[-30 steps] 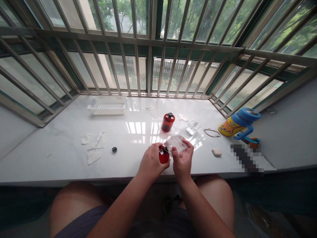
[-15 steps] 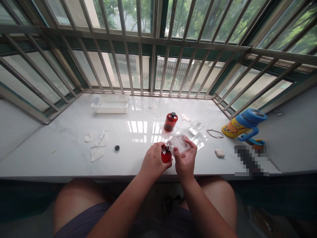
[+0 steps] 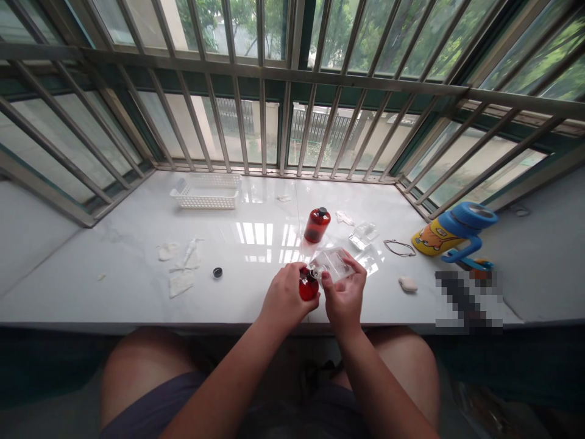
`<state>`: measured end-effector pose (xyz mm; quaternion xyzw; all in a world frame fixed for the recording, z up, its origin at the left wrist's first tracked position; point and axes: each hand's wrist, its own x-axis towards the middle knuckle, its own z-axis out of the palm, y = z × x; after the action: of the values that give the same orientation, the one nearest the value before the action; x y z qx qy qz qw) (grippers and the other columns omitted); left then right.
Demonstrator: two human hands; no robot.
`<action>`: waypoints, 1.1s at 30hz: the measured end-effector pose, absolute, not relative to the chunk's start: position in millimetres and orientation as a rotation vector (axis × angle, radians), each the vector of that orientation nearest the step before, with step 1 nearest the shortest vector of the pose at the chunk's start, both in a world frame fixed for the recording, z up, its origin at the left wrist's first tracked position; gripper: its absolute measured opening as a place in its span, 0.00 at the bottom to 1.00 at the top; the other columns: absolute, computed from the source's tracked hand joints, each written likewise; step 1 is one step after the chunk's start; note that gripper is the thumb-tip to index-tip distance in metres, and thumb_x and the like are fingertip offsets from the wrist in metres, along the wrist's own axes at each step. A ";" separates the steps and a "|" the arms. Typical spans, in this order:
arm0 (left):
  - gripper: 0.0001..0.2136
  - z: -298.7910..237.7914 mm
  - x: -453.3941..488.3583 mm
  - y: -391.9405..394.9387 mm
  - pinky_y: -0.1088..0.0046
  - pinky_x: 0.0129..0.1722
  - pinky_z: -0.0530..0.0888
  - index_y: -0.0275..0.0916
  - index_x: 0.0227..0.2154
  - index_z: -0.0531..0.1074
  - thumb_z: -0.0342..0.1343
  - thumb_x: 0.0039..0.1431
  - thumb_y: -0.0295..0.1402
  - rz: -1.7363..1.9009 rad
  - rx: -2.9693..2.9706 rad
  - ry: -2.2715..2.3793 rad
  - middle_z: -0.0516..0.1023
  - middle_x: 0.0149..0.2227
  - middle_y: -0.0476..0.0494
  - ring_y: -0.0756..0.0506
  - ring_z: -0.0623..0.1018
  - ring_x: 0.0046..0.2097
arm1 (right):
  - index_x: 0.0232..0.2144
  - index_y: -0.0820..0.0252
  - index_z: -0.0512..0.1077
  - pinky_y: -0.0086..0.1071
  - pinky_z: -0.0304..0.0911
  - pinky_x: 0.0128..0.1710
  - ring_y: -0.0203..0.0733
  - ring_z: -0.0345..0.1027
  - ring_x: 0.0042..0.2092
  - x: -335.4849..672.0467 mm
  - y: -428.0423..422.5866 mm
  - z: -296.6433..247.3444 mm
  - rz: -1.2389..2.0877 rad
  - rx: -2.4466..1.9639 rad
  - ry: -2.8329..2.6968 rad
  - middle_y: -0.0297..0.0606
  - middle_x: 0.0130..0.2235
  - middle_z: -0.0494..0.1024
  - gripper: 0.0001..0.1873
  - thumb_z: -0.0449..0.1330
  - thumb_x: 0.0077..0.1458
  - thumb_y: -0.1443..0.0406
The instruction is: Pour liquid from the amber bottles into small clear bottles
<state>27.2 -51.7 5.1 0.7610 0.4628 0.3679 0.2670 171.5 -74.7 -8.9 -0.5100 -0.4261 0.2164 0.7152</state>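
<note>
My left hand (image 3: 287, 291) is wrapped round a red bottle (image 3: 309, 288) near the counter's front edge; its cap is off. In my right hand (image 3: 343, 295) is a clear plastic bottle (image 3: 333, 265), tilted on its side with its neck at the mouth of the red bottle. Whether liquid runs between them is too small to tell. Just behind stands a second red bottle (image 3: 317, 225) with a black cap. A loose black cap (image 3: 217, 273) lies on the counter left of my hands. Another clear container (image 3: 363, 236) lies behind my right hand.
A white basket (image 3: 205, 202) stands at the back left. Crumpled tissues (image 3: 181, 283) lie on the left. At the right are a bracelet-like loop (image 3: 398, 247), a small white case (image 3: 407, 284) and a blue and yellow flask (image 3: 445, 230). Metal window bars (image 3: 260, 122) border the counter (image 3: 123, 262).
The view has shifted slightly. The clear bottle's neck sits at the red bottle's mouth in both frames, and both hands keep nearly the same grip.
</note>
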 end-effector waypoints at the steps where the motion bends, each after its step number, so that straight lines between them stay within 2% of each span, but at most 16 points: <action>1: 0.29 4.9 27.0 -51.6 0.56 0.53 0.79 0.46 0.54 0.66 0.70 0.51 0.31 0.994 2.053 1.248 0.78 0.49 0.43 0.37 0.80 0.50 | 0.57 0.52 0.66 0.58 0.67 0.66 0.58 0.62 0.71 171.5 -74.5 -8.9 0.477 -1.137 -0.942 0.52 0.70 0.65 0.29 0.72 0.58 0.55; 33: 0.28 5.1 25.5 -52.4 0.56 0.52 0.79 0.45 0.54 0.66 0.69 0.51 0.31 1.004 2.054 1.243 0.78 0.49 0.42 0.37 0.80 0.50 | 0.55 0.50 0.67 0.60 0.63 0.68 0.57 0.61 0.71 170.3 -73.2 -6.2 0.446 -1.111 -0.985 0.49 0.70 0.66 0.27 0.72 0.58 0.59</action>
<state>25.5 -52.4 5.1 0.7609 0.4603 0.3718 0.2664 170.3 -73.2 -6.2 -0.5014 -0.4446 0.2012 0.7145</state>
